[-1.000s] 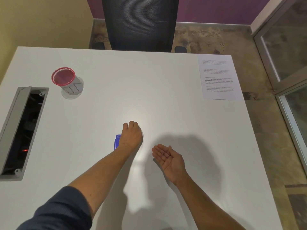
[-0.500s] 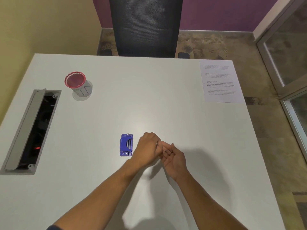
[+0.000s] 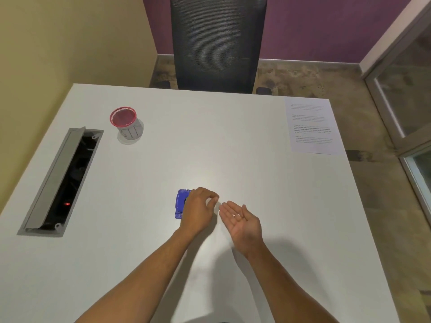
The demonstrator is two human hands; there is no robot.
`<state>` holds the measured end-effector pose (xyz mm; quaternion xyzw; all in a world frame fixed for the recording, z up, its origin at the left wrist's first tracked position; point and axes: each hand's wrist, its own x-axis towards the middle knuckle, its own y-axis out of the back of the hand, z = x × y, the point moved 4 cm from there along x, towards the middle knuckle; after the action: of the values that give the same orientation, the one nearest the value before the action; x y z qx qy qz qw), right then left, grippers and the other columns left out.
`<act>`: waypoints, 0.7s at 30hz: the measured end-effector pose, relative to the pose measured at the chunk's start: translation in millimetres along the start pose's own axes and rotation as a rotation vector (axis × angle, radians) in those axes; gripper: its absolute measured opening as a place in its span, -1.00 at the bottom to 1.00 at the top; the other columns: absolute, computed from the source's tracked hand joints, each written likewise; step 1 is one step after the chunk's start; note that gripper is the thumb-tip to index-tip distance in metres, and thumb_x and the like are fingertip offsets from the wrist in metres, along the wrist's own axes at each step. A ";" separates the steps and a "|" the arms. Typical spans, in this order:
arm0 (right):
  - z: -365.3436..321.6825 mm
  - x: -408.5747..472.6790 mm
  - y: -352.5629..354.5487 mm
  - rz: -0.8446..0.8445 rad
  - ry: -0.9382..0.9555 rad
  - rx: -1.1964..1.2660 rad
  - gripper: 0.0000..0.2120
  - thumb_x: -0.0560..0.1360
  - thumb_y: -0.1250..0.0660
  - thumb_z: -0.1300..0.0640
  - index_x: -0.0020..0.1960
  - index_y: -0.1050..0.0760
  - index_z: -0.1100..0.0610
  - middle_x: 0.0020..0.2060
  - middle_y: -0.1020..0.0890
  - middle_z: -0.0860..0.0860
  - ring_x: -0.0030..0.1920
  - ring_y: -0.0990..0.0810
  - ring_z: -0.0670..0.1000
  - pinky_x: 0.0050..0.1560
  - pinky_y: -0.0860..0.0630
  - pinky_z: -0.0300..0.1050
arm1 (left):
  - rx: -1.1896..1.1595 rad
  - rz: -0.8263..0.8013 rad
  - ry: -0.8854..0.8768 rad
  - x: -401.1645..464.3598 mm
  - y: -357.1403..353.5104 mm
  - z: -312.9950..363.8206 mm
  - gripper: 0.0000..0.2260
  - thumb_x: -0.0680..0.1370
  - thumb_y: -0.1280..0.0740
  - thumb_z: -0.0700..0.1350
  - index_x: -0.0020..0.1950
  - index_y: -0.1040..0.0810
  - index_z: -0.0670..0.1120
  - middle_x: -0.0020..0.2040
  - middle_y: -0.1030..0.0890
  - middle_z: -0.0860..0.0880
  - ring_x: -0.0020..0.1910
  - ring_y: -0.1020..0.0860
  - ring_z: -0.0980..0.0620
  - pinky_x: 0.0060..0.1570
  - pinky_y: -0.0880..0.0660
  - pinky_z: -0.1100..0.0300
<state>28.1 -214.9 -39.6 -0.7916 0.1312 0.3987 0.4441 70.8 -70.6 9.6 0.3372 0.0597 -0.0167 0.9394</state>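
White table [image 3: 210, 148]: left hand [image 3: 198, 210] fingers pinched, perhaps empty; right hand [image 3: 242, 222] palm-up, fingers apart.

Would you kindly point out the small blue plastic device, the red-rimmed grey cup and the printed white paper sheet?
Small blue plastic device [image 3: 180, 204]: head view, its uncovered left side.
Red-rimmed grey cup [image 3: 131, 132]: head view, its grey wall.
Printed white paper sheet [image 3: 312, 127]: head view, its middle.

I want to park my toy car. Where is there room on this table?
The widest bare patch is the middle of the table, between the cup and the paper. More room lies at the near right, beside the right hand. It is crowded around the blue box, next to the left hand.
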 end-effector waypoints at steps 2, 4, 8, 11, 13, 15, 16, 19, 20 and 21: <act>0.5 -2.1 -2.3 -0.014 -0.009 -0.013 -0.61 0.67 -0.12 0.07 0.20 -0.50 0.39 0.09 -0.67 0.30 0.09 -0.68 0.24 0.05 -0.59 0.05 | -0.054 0.079 0.094 -0.6 11.7 -12.2 -0.90 0.55 -0.34 -0.17 -0.06 -0.65 -0.09 -0.08 -0.63 0.02 -0.06 -0.52 0.06 -0.02 -0.40 0.23; 0.1 -2.7 -1.3 -0.019 -0.014 -0.002 -0.61 0.67 -0.12 0.07 0.20 -0.50 0.39 0.10 -0.66 0.30 0.10 -0.68 0.23 0.07 -0.57 0.06 | -0.080 0.157 0.173 -1.0 19.1 -24.9 -0.91 0.53 -0.34 -0.21 -0.09 -0.65 -0.10 -0.13 -0.60 0.06 -0.12 -0.53 0.06 -0.08 -0.40 0.24; 1.7 -3.5 3.1 -0.013 -0.008 -0.009 -0.61 0.67 -0.10 0.08 0.20 -0.50 0.39 0.15 -0.63 0.31 0.11 -0.66 0.23 0.08 -0.56 0.06 | -0.123 0.265 0.380 -3.3 31.9 -56.9 -0.88 0.50 -0.35 -0.20 0.00 -0.63 -0.08 -0.07 -0.60 0.04 -0.20 -0.55 0.12 -0.25 -0.40 0.28; 4.4 2.3 -0.2 0.007 -0.005 -0.047 -0.60 0.67 -0.09 0.07 0.18 -0.51 0.39 0.15 -0.62 0.31 0.13 -0.65 0.23 0.08 -0.56 0.05 | -0.118 0.205 0.513 -1.5 35.2 -81.1 -0.76 0.51 -0.37 -0.14 0.17 -0.54 -0.13 0.01 -0.55 -0.01 -0.13 -0.53 0.02 -0.14 -0.41 0.19; 6.7 5.6 -2.5 0.015 -0.006 -0.063 -0.59 0.67 -0.09 0.06 0.17 -0.51 0.39 0.13 -0.64 0.30 0.11 -0.66 0.21 0.08 -0.57 0.04 | -0.122 0.147 0.560 -0.5 34.0 -90.5 -0.69 0.52 -0.38 -0.11 0.24 -0.48 -0.14 0.00 -0.53 -0.01 -0.09 -0.53 -0.02 -0.09 -0.41 0.15; 8.5 8.1 -5.5 0.017 -0.006 -0.074 -0.59 0.67 -0.10 0.06 0.16 -0.52 0.38 0.11 -0.65 0.30 0.08 -0.68 0.21 0.05 -0.62 0.04 | -0.143 0.124 0.590 0.5 32.5 -95.7 -0.71 0.53 -0.38 -0.11 0.23 -0.48 -0.12 -0.03 -0.55 -0.01 -0.14 -0.53 -0.01 -0.14 -0.40 0.19; 9.6 9.7 -6.5 0.016 -0.008 -0.076 -0.59 0.67 -0.10 0.06 0.16 -0.53 0.38 0.09 -0.66 0.30 0.07 -0.69 0.20 0.03 -0.65 0.03 | -0.161 0.125 0.599 1.3 31.8 -97.7 -0.75 0.53 -0.37 -0.13 0.19 -0.49 -0.12 -0.04 -0.58 -0.04 -0.18 -0.53 0.02 -0.21 -0.39 0.22; 12.2 15.0 -10.1 0.023 -0.010 -0.079 -0.59 0.67 -0.10 0.06 0.15 -0.52 0.39 0.06 -0.68 0.30 0.06 -0.70 0.20 0.06 -0.65 0.01 | -0.235 0.135 0.618 4.1 30.5 -102.1 -0.86 0.53 -0.35 -0.19 0.08 -0.55 -0.12 -0.07 -0.64 -0.09 -0.21 -0.55 0.02 -0.29 -0.39 0.27; 13.1 17.2 -11.5 0.025 -0.010 -0.081 -0.59 0.67 -0.10 0.07 0.15 -0.52 0.40 0.07 -0.67 0.31 0.06 -0.69 0.21 0.08 -0.64 0.02 | -0.266 0.133 0.627 4.5 29.9 -103.3 -0.87 0.52 -0.36 -0.20 0.06 -0.55 -0.12 -0.09 -0.65 -0.09 -0.18 -0.58 -0.02 -0.25 -0.41 0.23; 14.0 19.0 -13.5 0.026 -0.010 -0.085 -0.59 0.67 -0.10 0.07 0.15 -0.52 0.40 0.08 -0.66 0.31 0.07 -0.69 0.21 0.09 -0.63 0.03 | -0.296 0.130 0.636 4.6 29.6 -104.3 -0.88 0.52 -0.36 -0.21 0.05 -0.56 -0.12 -0.10 -0.66 -0.09 -0.15 -0.60 -0.06 -0.20 -0.44 0.20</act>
<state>40.8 -193.2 -49.7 -0.8061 0.1220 0.4134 0.4055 67.0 18.6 -52.1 0.1887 0.3294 0.1579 0.9116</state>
